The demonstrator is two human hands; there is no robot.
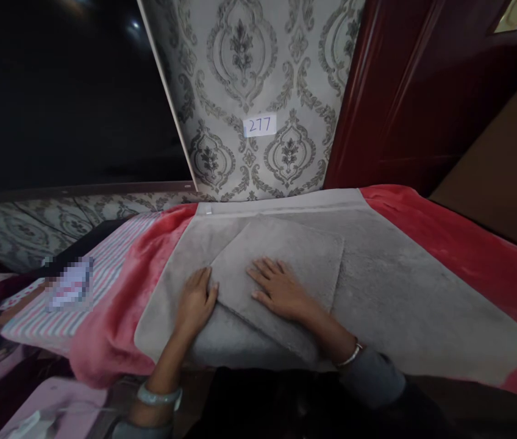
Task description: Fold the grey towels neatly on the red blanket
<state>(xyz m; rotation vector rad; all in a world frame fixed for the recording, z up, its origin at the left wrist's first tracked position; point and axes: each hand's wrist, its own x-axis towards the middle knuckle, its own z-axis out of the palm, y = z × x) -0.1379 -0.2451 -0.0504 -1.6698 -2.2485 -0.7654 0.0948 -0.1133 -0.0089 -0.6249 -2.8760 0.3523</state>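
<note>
A grey plush square (295, 244), apparently cloth, lies turned like a diamond on a larger grey plush mat (400, 305). My right hand (281, 289) rests flat on the middle of the square, fingers spread and palm down. At the square's left corner lies my left hand (195, 305), palm down with its fingers stretched out and its thumb at the square's edge. Neither hand has anything gripped in it.
Under the mat spreads a red blanket (441, 225), with a striped cloth (107, 256) to its left. A dark screen (71, 97) and a patterned wall with a paper marked 277 (260, 125) stand behind. A dark red door (405, 91) is at right.
</note>
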